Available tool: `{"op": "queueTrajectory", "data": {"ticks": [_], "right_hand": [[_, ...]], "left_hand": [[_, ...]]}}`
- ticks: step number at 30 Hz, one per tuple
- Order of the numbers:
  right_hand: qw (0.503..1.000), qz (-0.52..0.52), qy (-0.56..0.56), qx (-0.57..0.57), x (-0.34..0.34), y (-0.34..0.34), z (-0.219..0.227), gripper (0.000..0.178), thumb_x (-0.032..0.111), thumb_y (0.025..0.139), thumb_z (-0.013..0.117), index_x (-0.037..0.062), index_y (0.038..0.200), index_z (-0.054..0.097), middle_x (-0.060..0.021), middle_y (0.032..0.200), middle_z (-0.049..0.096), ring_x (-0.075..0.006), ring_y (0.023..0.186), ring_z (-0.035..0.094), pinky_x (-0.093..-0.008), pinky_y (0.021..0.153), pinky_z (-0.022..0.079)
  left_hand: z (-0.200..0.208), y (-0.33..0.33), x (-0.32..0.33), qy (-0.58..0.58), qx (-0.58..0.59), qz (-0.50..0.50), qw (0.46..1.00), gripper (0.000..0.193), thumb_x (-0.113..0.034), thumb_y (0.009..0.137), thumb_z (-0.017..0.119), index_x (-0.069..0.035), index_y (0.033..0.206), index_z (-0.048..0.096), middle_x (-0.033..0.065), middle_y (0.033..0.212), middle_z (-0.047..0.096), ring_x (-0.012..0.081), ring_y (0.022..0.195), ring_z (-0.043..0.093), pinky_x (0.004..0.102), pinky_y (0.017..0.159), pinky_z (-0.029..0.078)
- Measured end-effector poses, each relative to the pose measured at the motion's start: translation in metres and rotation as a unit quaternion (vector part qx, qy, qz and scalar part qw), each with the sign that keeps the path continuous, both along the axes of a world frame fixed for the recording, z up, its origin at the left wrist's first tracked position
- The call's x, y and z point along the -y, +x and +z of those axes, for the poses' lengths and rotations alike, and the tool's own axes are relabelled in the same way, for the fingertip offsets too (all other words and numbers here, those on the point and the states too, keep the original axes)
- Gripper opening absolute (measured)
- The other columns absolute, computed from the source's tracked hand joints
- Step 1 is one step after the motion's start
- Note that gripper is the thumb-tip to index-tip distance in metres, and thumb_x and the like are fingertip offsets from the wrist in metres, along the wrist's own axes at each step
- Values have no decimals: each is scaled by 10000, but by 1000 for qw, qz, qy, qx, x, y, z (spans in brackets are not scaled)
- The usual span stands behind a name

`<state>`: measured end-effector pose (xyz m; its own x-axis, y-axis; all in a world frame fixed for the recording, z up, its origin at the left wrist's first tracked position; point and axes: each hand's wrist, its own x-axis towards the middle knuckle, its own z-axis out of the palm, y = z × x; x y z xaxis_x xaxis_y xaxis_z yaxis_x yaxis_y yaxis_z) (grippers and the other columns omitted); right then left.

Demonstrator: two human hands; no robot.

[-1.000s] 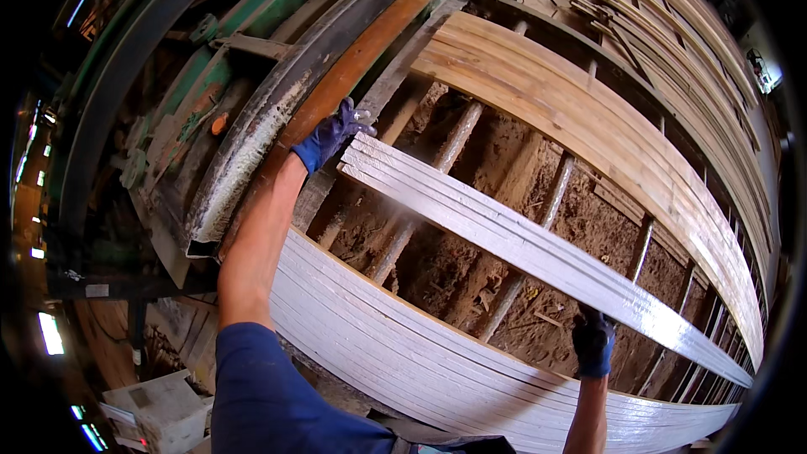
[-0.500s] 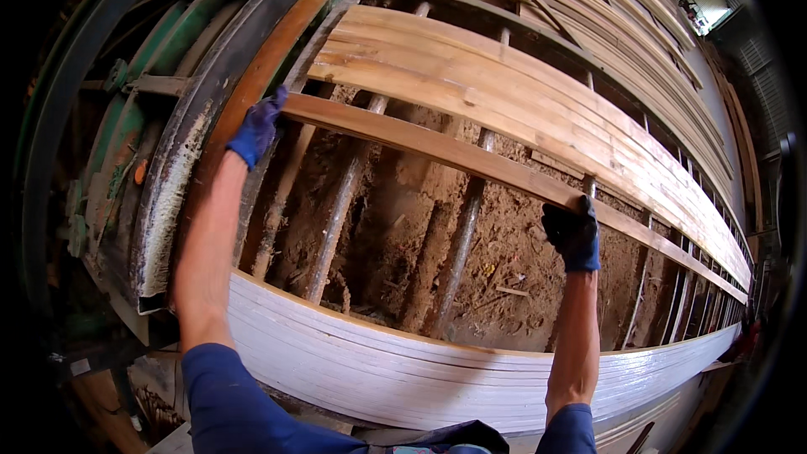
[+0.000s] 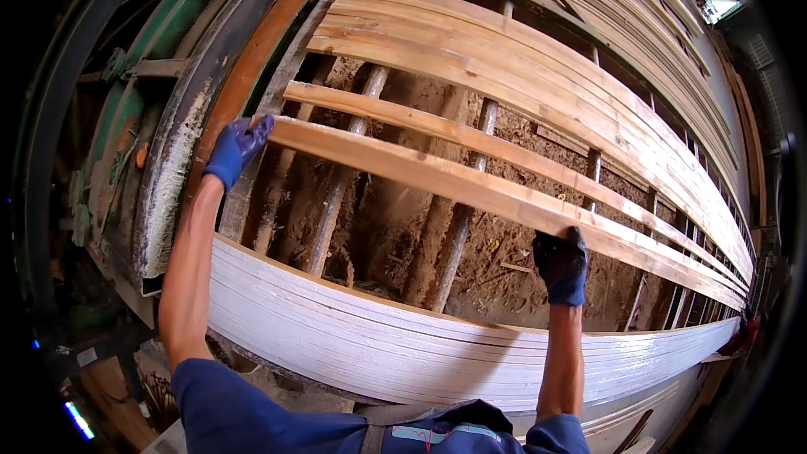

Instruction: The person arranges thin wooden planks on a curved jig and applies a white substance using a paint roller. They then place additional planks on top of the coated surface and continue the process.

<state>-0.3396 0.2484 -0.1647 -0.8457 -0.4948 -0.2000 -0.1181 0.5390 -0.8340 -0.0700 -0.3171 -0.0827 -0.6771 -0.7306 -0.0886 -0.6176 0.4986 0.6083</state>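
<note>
A long wooden strip [image 3: 403,160] is held across in front of me, above the metal bars. My left hand [image 3: 239,151], in a blue and purple glove, is closed at the strip's left end. In a dark glove with a blue cuff, my right hand [image 3: 561,267] grips the strip's near side farther right. Just beyond lies a second wooden strip [image 3: 454,130], with a gap between the two. Farther off, a row of boards [image 3: 471,59] lies side by side on the bars. Close to my body is a row of strips with white, wet-looking faces [image 3: 378,361].
Metal bars [image 3: 336,210] cross over a bed of sawdust and scraps [image 3: 504,252]. At the left stands a green and dark machine frame [image 3: 181,160] with an orange-brown rail [image 3: 261,50]. More timber [image 3: 639,59] is stacked beyond. A dark red shape [image 3: 744,335] at far right is unclear.
Where one strip showed earlier, two now show apart. The held one has come toward me with both hands, and the other lies beyond it. The view has shifted slightly.
</note>
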Motion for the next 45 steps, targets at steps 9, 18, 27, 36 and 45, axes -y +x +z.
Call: {"op": "queueTrajectory", "data": {"ticks": [9, 18, 27, 36, 45], "right_hand": [[750, -293, -231, 546, -40, 65, 52, 235, 360, 927, 547, 139, 981, 603, -153, 903, 686, -258, 754, 660, -340, 547, 527], [845, -220, -231, 429, 2, -33, 0, 205, 354, 916, 589, 155, 965, 610, -79, 862, 679, -147, 645, 610, -236, 428, 451], [879, -217, -202, 374, -72, 11, -52, 306, 317, 963, 512, 129, 1199, 561, -86, 1141, 629, -81, 659, 527, -220, 380, 345], [902, -152, -269, 301, -7, -161, -98, 325, 275, 960, 537, 103, 1233, 578, 6, 985, 655, -52, 703, 566, -174, 472, 417], [897, -39, -292, 331, 21, -6, 147, 423, 209, 963, 503, -25, 1311, 448, -160, 991, 666, -185, 745, 654, -291, 631, 548]], "left_hand": [[27, 93, -53, -37, 195, -34, 979, 556, -476, 858, 593, 44, 1051, 635, 276, 1007, 632, 383, 920, 635, 408, 796, 494], [-1, 1, -18, -201, 152, -14, 968, 558, -516, 815, 595, 5, 1008, 650, 276, 967, 639, 400, 925, 627, 453, 825, 495], [99, 126, -56, -105, 162, 2, 981, 574, -515, 843, 578, -25, 1137, 626, 205, 1046, 657, 360, 978, 628, 393, 850, 486], [9, 264, -34, 13, 212, 50, 976, 566, -471, 943, 418, -30, 1287, 506, 177, 1227, 593, 323, 1169, 542, 364, 1006, 397], [-77, 266, 26, 322, -101, 143, 931, 419, -260, 1015, 402, 2, 1330, 491, 66, 1284, 558, 170, 1121, 530, 299, 1029, 379]]}}
